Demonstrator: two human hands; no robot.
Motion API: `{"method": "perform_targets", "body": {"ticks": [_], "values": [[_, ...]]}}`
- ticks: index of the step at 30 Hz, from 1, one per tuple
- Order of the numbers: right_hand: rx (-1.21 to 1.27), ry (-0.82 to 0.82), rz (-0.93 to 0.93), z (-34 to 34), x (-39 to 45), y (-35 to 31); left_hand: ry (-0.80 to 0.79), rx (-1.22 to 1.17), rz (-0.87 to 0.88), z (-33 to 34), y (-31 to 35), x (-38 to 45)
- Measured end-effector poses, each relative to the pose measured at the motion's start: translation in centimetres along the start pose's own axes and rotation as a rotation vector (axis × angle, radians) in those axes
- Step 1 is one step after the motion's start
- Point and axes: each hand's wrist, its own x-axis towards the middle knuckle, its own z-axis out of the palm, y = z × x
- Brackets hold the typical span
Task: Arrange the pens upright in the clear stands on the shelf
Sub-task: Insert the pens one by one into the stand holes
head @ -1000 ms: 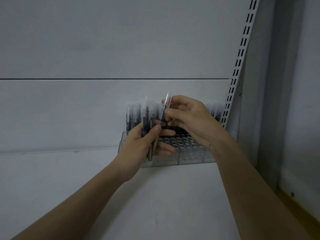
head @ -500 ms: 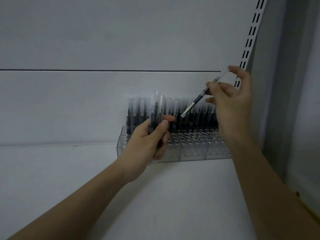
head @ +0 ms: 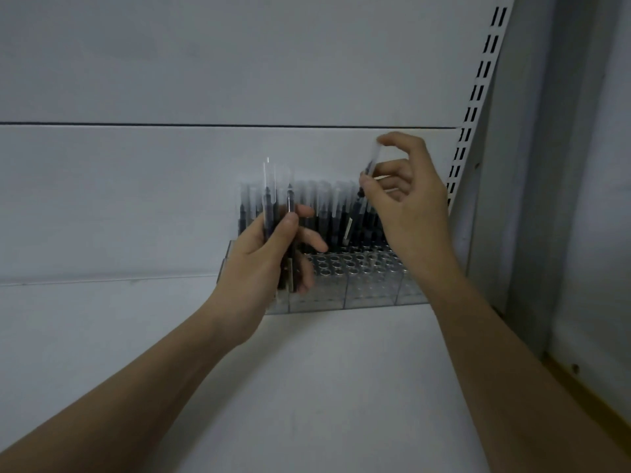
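Note:
A row of clear stands (head: 368,295) with round holes sits at the back of the white shelf (head: 307,387). Dark pens with clear caps (head: 324,213) stand upright in the rear holes. My left hand (head: 266,264) grips a small bunch of pens (head: 276,206) upright in front of the stands' left part. My right hand (head: 406,206) pinches a single pen (head: 370,169) by its clear cap, nearly upright, above the standing pens at the right. Its lower end is among those pens and I cannot tell whether it sits in a hole.
The front rows of holes (head: 355,266) are open. A white back panel (head: 205,80) rises behind the stands. A slotted upright rail (head: 478,97) runs up at the right, beside a grey side wall (head: 580,199).
My right hand has turned its pen from a slant to nearly upright and lowered it toward the stands. My left hand keeps its bunch in about the same spot.

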Motion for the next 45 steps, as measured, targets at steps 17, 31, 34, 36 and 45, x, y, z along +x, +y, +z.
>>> {"method": "perform_targets", "body": {"ticks": [17,31,34,36,45], "values": [[-0.269,-0.281,0.074,-0.4,0.3,1.1,-0.017,0.003,-0.007,0.2,-0.4,0.0],[0.032,-0.050,0.137,0.0,0.2,-1.0,-0.055,0.034,-0.063,0.4,-0.4,-0.2],[0.204,-0.116,0.240,0.2,0.1,-1.8,-0.061,0.032,-0.068,0.5,-0.3,-0.3],[0.244,-0.181,0.272,0.5,0.0,-2.1,-0.066,0.024,-0.071,0.6,-0.2,-0.3],[0.279,-0.263,0.248,1.3,-0.7,-2.5,-0.081,-0.012,-0.065,0.7,-0.2,-0.3]]}}
